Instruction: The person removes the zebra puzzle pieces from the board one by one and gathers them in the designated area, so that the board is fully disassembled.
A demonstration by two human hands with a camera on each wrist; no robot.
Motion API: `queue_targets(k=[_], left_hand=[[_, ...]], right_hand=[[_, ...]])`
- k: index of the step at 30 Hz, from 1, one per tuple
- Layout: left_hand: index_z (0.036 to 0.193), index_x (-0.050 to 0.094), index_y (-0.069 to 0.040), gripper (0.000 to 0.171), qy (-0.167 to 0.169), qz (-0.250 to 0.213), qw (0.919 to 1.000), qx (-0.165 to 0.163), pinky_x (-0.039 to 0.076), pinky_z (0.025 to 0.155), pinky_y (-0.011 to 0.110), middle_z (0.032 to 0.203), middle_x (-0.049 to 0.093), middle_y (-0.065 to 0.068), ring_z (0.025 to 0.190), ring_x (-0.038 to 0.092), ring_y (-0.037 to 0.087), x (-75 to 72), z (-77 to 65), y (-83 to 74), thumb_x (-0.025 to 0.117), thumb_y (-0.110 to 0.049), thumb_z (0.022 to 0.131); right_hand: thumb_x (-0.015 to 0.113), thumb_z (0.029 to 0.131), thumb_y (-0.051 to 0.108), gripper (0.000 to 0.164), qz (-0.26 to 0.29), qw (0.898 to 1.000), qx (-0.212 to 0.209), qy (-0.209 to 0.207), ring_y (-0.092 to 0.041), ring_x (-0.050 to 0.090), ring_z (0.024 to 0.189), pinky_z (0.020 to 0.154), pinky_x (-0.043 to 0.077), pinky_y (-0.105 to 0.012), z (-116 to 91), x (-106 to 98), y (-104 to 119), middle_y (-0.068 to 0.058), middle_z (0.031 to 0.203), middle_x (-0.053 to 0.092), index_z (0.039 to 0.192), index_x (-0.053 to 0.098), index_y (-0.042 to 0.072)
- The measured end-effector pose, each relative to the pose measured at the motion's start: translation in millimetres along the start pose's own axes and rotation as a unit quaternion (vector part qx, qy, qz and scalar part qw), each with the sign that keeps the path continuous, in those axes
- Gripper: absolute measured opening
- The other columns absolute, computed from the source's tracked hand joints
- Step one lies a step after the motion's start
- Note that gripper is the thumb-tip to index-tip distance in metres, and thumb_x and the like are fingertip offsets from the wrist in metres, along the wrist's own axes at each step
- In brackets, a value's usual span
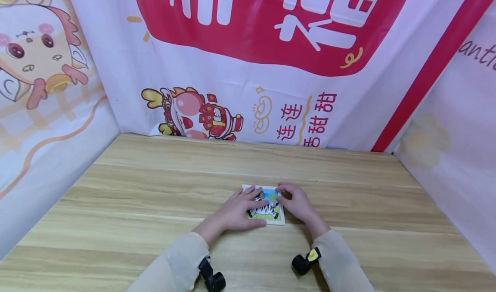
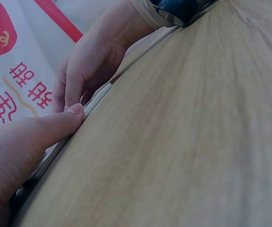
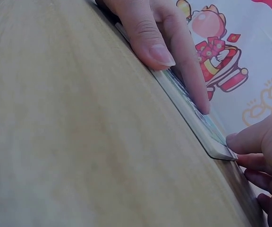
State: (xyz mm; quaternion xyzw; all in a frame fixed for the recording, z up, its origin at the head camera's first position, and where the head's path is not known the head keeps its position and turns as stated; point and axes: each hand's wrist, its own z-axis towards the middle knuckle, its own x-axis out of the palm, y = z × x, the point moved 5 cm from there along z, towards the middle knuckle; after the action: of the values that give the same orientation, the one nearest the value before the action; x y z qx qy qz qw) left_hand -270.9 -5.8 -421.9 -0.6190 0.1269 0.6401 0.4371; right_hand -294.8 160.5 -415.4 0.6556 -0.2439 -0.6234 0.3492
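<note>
The bench (image 1: pixel 155 197) had a flat, pale tan wood-grain top, streaked with darker brown bands that ran mostly from left to right, and its far edge was nearly straight. On its middle part, well apart from the far, left and right edges, lay a thin, white-bordered, four-cornered picture board (image 1: pixel 265 217), partly covered, printed with a black-and-white striped zebra, green ground and blue sky.

Light-brown wood-grain tabletop (image 1: pixel 116 227). Behind: white printed sheet (image 1: pixel 232 74) with large red panel (image 1: pixel 263 38), white characters. Pale left-side sheet (image 1: pixel 77 124): cartoon figure (image 1: pixel 35 46). Pale right-side sheet (image 1: pixel 457 175): yellowish flower (image 1: pixel 424 141).
</note>
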Motion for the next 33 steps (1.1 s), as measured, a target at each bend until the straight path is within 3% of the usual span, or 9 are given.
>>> queue_targets(k=[13, 33], left_hand=[[0.126, 0.045, -0.027, 0.060, 0.011, -0.012, 0.9999, -0.003, 0.008, 0.099, 0.048, 0.139, 0.023, 0.007, 0.127, 0.012, 0.027, -1.8, -0.1, -2.7, 0.048, -0.060, 0.076], [0.128, 0.043, -0.028, 0.062, 0.019, -0.014, 0.9996, -0.015, 0.006, 0.100, 0.047, 0.140, 0.021, 0.006, 0.128, 0.010, 0.025, -0.5, 0.6, -0.2, 0.047, -0.061, 0.076]], right_hand=[[0.063, 0.077, 0.005, 0.015, -0.016, 0.999, -0.045, -0.004, -0.032, 0.037, 0.115, 0.096, 0.024, -0.046, 4.0, 1.3, 4.7, -0.015, 0.120, 0.048, 0.092, 0.059, 0.006], [0.063, 0.077, 0.013, 0.019, -0.049, 0.998, -0.016, -0.019, -0.030, 0.032, 0.117, 0.097, 0.019, -0.049, 6.1, 4.9, 3.9, -0.011, 0.125, 0.043, 0.094, 0.055, 0.010]])
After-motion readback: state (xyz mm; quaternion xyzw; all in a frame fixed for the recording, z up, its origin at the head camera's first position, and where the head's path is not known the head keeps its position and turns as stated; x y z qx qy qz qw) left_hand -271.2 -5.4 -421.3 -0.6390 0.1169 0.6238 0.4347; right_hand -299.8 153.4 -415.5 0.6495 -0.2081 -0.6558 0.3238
